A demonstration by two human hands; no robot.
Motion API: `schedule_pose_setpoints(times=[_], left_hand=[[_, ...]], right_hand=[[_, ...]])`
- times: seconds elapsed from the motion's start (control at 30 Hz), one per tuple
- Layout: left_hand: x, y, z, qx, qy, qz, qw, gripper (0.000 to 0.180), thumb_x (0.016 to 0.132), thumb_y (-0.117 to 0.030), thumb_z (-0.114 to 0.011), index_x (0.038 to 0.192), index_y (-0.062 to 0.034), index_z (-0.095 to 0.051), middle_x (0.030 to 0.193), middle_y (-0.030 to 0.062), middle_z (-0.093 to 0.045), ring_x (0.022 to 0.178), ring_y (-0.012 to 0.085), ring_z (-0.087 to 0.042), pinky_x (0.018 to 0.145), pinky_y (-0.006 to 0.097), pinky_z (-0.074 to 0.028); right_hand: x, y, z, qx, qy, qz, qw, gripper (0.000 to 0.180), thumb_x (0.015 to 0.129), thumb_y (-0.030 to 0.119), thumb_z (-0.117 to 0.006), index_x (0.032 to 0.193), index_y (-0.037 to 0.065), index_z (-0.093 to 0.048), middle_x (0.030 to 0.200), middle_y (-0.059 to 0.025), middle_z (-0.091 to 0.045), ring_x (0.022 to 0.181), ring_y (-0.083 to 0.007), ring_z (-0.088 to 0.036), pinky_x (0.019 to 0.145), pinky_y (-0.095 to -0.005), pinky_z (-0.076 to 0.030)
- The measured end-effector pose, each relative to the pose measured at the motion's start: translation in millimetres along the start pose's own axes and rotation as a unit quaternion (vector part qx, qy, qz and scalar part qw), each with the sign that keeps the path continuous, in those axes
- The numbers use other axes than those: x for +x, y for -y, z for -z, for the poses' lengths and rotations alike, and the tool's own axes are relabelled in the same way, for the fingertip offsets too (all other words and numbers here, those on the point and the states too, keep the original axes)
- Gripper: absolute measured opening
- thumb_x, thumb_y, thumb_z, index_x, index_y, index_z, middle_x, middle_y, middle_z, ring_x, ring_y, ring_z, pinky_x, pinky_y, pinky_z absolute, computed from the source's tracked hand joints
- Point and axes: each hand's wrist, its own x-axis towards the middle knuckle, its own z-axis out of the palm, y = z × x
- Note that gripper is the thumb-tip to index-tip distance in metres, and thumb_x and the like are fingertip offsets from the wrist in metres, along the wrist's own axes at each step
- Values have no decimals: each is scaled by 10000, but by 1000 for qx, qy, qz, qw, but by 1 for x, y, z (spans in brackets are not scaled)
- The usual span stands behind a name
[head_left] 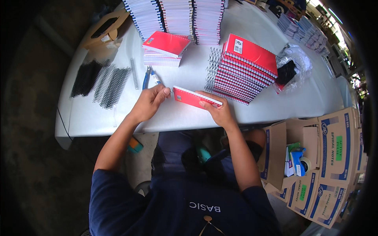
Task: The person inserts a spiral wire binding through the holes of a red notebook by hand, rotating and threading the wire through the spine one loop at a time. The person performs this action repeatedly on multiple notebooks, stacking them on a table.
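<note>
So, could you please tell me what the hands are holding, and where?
A red spiral notebook: left hand at its left end, right hand gripping its right end.

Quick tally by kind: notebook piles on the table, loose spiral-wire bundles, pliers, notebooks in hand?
Red-covered notebook piles: 2, small and large
Uncovered white stacks at the far edge: 3
Spiral-wire bundles: 2, black and grey
Blue-handled pliers: 1
Red notebook held by left hand and right hand: 1
Total: 9
</note>
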Motion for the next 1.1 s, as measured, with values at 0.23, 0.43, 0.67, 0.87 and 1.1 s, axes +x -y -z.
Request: schedule_pose_setpoints(times=[0.23,0.43,0.67,0.87,1.1], left_hand=[[8,-6,5,-73,38,86,993,485,944,-431,-433,745,-11,-574,521,9,-430,484,89,-389,479,245,-336],[24,-17,25,-203,119,201,951,380,939,-352,-486,738,-36,-551,544,15,-453,493,85,-413,463,221,-328],[27,-33,23,110,48,-187,975,120,808,-157,-669,875,-89,-596,898,38,-596,843,180,-550,769,300,-408],[15,-41,5,462,-76,-237,851,652,768,-442,-630,1269,-60,-466,1270,156,-467,1175,355,-417,992,465,-258],[-41,23,-43,555,-159,-325,750,1074,722,-740,-440,1387,63,-184,1391,334,-239,1292,528,-189,1000,657,-134]], right_hand=[[1,-1,-1,-6,-1,-8,1000,285,858,51,-587,1131,-29,-591,1038,-82,-635,940,-107,-566,867,-245,-441],[1,-5,1,-26,16,1,1000,294,852,38,-583,1145,21,-604,1058,-74,-645,922,-87,-559,855,-228,-438],[-1,-1,-2,-14,4,15,1000,293,856,34,-576,1147,37,-606,1023,-81,-658,876,-85,-571,815,-232,-455],[-11,0,-9,-134,-16,60,989,296,841,9,-567,1135,11,-597,1032,-137,-654,886,-145,-619,799,-269,-468],[-27,-1,-33,-153,-26,150,976,333,817,-22,-560,1140,51,-601,1035,-149,-647,873,-243,-646,768,-304,-490]])
